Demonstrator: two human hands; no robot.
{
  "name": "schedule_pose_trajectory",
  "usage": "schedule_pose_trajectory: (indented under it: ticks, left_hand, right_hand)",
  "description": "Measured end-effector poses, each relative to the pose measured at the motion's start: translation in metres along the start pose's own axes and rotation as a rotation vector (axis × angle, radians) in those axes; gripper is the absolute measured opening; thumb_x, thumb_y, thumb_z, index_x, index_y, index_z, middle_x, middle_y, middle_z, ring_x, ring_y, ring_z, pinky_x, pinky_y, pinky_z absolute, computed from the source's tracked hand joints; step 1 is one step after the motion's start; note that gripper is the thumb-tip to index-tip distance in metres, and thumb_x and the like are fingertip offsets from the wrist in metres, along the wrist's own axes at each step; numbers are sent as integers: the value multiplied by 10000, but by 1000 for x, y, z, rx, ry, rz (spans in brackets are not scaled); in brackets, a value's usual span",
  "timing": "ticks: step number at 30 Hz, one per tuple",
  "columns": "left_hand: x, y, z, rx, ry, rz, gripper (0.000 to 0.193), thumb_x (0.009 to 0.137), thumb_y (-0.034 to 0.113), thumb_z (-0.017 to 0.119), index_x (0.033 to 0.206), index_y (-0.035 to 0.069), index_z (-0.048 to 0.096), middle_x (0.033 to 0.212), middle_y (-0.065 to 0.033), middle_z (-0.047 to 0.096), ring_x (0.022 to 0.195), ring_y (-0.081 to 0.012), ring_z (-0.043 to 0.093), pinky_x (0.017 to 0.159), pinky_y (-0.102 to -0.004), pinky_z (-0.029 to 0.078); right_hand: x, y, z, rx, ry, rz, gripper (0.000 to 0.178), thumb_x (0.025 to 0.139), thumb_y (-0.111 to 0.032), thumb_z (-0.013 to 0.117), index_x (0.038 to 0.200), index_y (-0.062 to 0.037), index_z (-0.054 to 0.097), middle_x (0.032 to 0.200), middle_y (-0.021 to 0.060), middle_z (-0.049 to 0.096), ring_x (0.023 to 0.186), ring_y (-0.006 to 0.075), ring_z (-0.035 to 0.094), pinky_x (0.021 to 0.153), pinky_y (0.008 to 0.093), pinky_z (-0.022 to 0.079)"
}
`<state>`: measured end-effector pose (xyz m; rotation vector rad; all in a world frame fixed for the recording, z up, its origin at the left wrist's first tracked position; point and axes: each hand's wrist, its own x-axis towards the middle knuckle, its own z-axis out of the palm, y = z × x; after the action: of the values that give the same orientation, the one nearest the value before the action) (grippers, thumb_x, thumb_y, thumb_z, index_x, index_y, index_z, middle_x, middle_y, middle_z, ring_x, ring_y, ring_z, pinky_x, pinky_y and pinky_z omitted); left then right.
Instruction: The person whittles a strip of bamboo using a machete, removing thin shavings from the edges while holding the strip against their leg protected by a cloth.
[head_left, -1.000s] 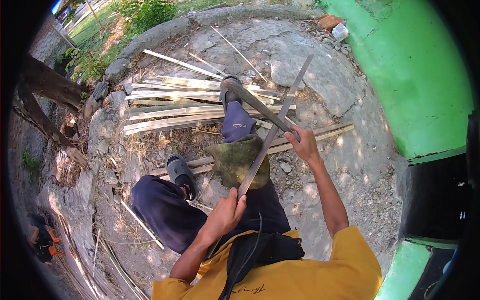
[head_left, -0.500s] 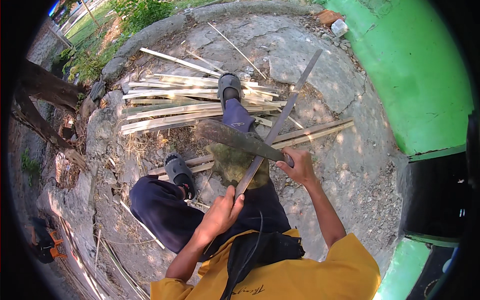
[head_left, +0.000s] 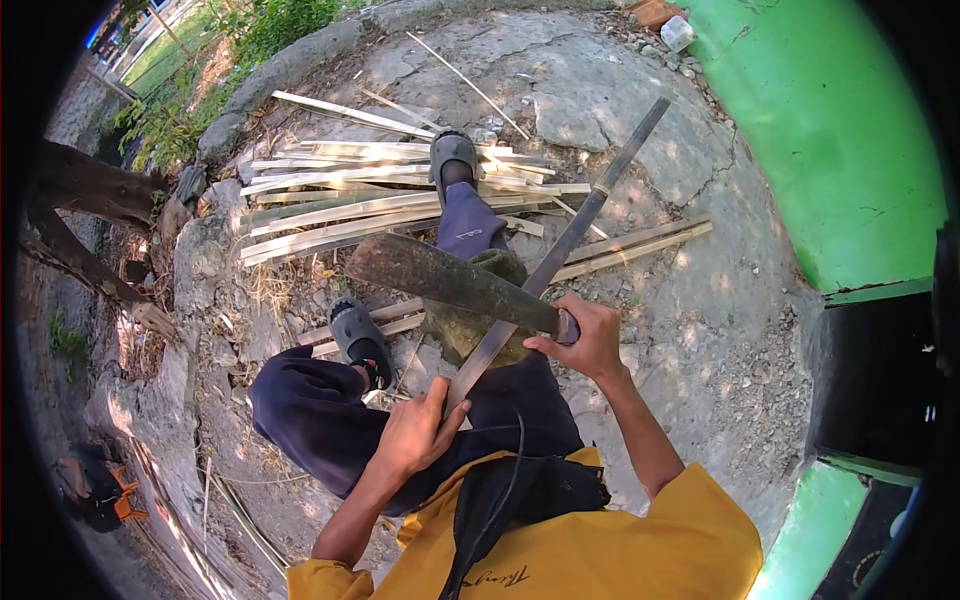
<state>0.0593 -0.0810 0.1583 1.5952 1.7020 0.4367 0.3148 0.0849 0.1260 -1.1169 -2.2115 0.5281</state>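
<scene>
Pinching the near end of a bamboo slat btwn thumb & fingers, L hand sits close in; slat slants away over the green pad on R thigh, prob. for support. R hand's curled round the machete handle, blade crossing above slat, contact unclear. Beyond, split strips lie under R clog, maybe pinned.
</scene>
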Motion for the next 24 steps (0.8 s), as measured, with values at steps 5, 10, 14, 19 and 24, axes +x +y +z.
schedule_pose_trajectory:
  ticks: [5,10,14,19,24]
  left_hand:
    - [-14,-11,-2,89,18,44,328,1028,320,646,1106,46,483,730,-250,673,714,-489,670,613,-573,511]
    - [-18,-14,-4,182,70,68,305,1042,319,632,1070,50,491,739,-219,667,693,-467,670,572,-540,509]
    - [-15,-1,-3,221,24,-22,307,1029,297,641,1134,38,514,850,-214,676,790,-437,690,656,-514,533]
    - [-2,29,-1,205,175,48,422,986,183,666,1336,14,502,1128,-225,628,1045,-415,643,897,-487,509]
    - [31,44,7,119,275,54,353,997,189,658,1264,9,515,1053,-244,674,928,-462,680,782,-524,534]
  right_hand:
    - [6,-11,12,27,93,-38,574,745,-627,869,852,-92,691,750,29,692,610,244,702,560,357,519]
    - [3,-18,16,11,78,-46,554,716,-585,898,854,-95,682,781,37,689,655,251,709,579,359,528]
    - [0,-18,17,-7,72,-79,520,686,-500,945,850,-91,669,796,41,655,646,255,685,578,361,524]
    - [0,-19,15,-38,51,-111,499,695,-490,936,850,-98,670,837,36,652,644,255,677,575,362,520]
    - [1,-23,16,-29,26,-97,499,705,-502,926,847,-95,673,871,37,665,657,255,686,580,369,522]
